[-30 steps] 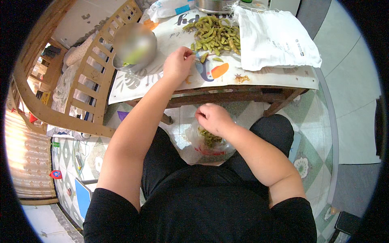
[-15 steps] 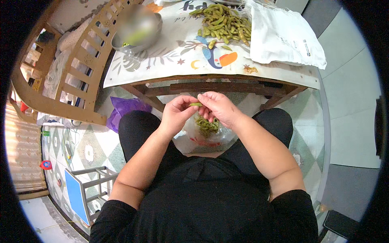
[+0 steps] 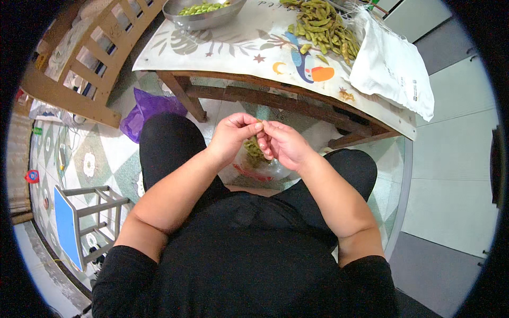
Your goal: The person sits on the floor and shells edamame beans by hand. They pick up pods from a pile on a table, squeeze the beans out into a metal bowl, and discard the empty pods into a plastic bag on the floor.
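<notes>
Over my lap, my left hand [image 3: 233, 137] and my right hand [image 3: 284, 143] meet fingertip to fingertip. Both are closed in a pinch on one soybean pod, almost wholly hidden by the fingers. Below them, between my knees, a clear plastic bag [image 3: 275, 169] holds green pods or shells [image 3: 253, 151]. On the table ahead lies a heap of soybean pods [image 3: 323, 29]. A metal bowl [image 3: 212, 21] at the table's far left contains shelled green beans [image 3: 204, 8].
A white cloth bag [image 3: 392, 71] lies beside the heap on the table [image 3: 228, 61], whose near edge is just beyond my hands. To the left are a purple plastic bag [image 3: 151, 111], a wooden slatted bench [image 3: 87, 79] and a blue-topped stool [image 3: 68, 228]. Pale cabinets [image 3: 450, 148] stand at right.
My view has turned and shifted, so the table appears higher and tilted. The green pod that showed between my fingers is now mostly covered, and my fingertips have come together.
</notes>
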`<state>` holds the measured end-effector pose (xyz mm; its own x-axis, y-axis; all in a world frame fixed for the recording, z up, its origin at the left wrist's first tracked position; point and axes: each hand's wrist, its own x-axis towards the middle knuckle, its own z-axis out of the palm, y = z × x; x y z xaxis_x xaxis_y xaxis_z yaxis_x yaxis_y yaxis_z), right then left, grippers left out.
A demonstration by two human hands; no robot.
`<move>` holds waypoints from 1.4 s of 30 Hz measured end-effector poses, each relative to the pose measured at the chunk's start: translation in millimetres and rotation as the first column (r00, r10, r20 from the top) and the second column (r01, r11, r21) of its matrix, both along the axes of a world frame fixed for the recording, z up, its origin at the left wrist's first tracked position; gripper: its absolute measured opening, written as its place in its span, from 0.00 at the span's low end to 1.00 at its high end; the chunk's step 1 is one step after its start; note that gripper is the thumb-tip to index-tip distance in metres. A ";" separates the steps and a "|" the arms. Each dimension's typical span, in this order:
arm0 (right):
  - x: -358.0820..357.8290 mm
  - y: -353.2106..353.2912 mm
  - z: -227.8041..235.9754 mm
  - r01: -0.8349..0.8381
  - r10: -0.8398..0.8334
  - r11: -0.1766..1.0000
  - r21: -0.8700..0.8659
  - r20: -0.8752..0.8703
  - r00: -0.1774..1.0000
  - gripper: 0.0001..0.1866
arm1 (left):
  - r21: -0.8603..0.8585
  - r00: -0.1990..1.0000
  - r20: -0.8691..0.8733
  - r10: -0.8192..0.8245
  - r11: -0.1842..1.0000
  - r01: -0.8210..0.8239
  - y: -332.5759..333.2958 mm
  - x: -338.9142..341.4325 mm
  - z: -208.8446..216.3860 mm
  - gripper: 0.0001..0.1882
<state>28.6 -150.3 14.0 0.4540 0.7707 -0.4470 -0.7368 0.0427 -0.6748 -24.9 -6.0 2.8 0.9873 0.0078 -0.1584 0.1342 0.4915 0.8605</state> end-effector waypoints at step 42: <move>-4.0 6.2 -10.6 0.167 -0.163 0.986 -0.012 0.172 0.972 0.13 | 0.306 0.983 0.146 0.108 0.940 -0.148 2.8 1.9 -5.6 0.05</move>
<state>24.5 -144.1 3.4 0.6449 0.6677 -0.3718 -0.5958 0.1345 -0.7918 -23.0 -3.1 -2.9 0.9863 0.1648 -0.0025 -0.0309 0.1993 0.9795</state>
